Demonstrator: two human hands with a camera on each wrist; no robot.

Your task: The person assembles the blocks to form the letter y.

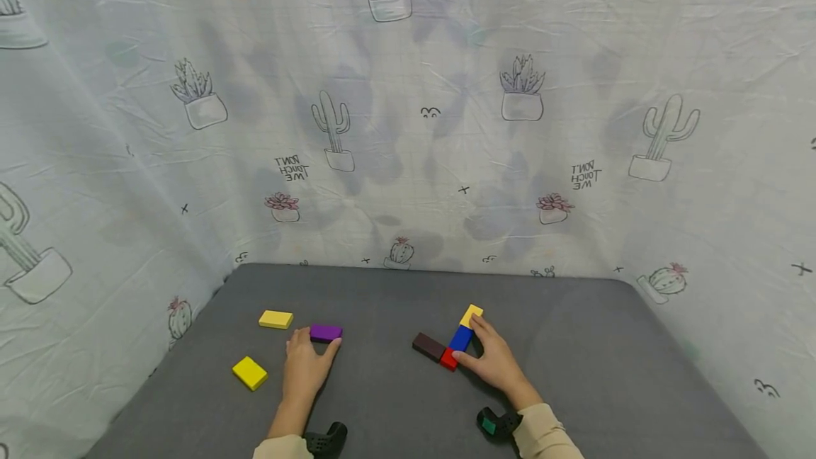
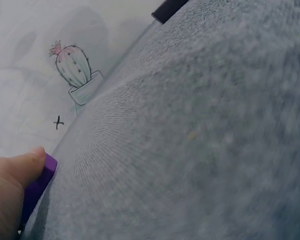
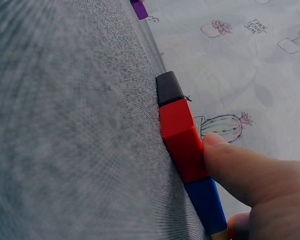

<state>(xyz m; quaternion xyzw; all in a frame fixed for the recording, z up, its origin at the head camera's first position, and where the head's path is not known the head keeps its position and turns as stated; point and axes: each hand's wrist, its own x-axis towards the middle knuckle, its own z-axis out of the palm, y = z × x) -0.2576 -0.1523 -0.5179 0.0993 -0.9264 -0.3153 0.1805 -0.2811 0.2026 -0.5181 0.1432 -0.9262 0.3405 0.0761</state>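
My left hand [image 1: 304,368] holds a purple block [image 1: 326,333] between thumb and fingers at its two ends; the left wrist view shows the thumb on the purple block [image 2: 36,192]. Farther right, my right hand [image 1: 494,360] spans a slanted row of blocks. Its thumb touches the red block [image 1: 448,360] and its fingers reach the yellow block [image 1: 471,314], with the blue block [image 1: 461,338] between them. A dark brown block [image 1: 428,347] meets the red one at an angle. In the right wrist view the red block [image 3: 182,145] touches the blue block [image 3: 206,202].
Left of my left hand lie a pale yellow block [image 1: 276,319] and a brighter yellow block [image 1: 250,372]. The grey tabletop [image 1: 382,402] ends at a cactus-print cloth [image 1: 408,183] at the back and sides. Each wrist wears a black device [image 1: 499,425].
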